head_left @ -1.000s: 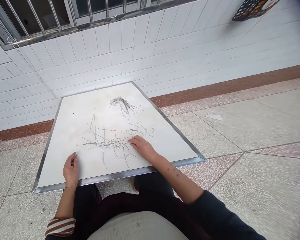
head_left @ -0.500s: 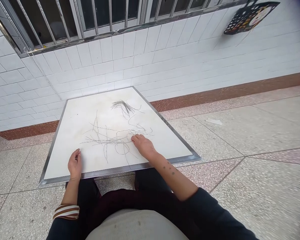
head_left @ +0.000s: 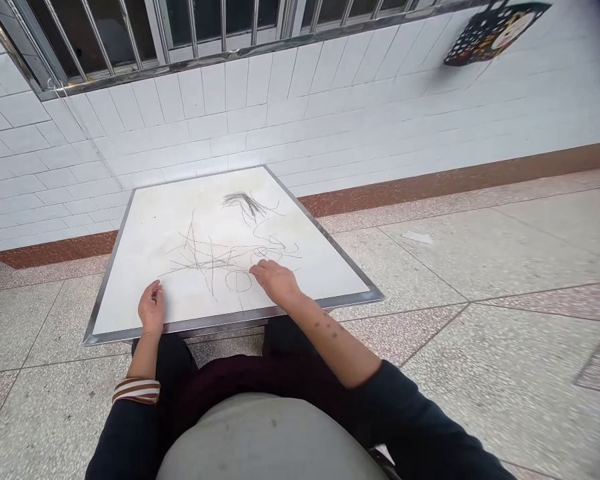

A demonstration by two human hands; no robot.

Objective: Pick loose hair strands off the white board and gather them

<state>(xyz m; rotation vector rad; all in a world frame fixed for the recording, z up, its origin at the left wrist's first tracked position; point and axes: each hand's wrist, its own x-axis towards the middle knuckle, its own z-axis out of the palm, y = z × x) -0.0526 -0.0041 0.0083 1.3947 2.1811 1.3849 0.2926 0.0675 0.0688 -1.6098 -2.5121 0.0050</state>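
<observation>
Thin dark hair-like strands (head_left: 210,260) lie loose and crossing over the white table top (head_left: 145,253); some curl into loops. My right hand (head_left: 275,280) is over the front right part of the table, thumb and fingers pinched together at a looped strand (head_left: 239,281). The fingertips partly hide what is between them. Near the front left edge, my left hand (head_left: 151,307) rests on its side with curled fingers and the thumb close to them. Whatever those fingers hold cannot be made out. A denser bundle of strands (head_left: 245,203) lies farther back.
The table's metal rim (head_left: 220,321) runs just before my body, and its far side meets a white tiled wall (head_left: 330,120). Above are barred windows (head_left: 220,27). A patterned bag (head_left: 495,33) hangs at the upper right. A pale scrap (head_left: 417,237) lies on the speckled floor.
My right hand has shifted slightly left, still pinched. The left hand stays about where it was by the table edge. The camera view has moved a little.
</observation>
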